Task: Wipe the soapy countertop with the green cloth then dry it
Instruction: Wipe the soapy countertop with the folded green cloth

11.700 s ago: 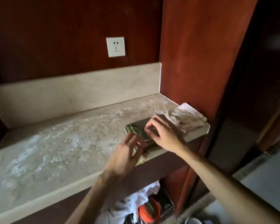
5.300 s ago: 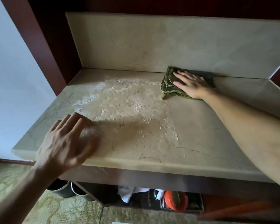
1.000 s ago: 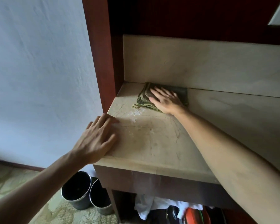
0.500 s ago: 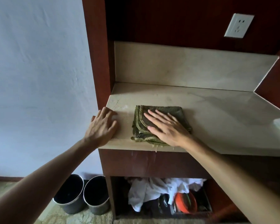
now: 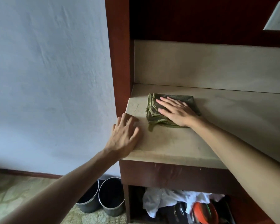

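While flat right fingers (image 5: 164,105) press the green cloth (image 5: 171,101), two dark bins (image 5: 111,196) look empty.

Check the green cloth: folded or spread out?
Folded. The green cloth shows stacked hemmed edges at its left side, pressed flat under the right hand.

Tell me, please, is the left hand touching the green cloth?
No, the left hand rests flat on the countertop edge, apart from the green cloth.
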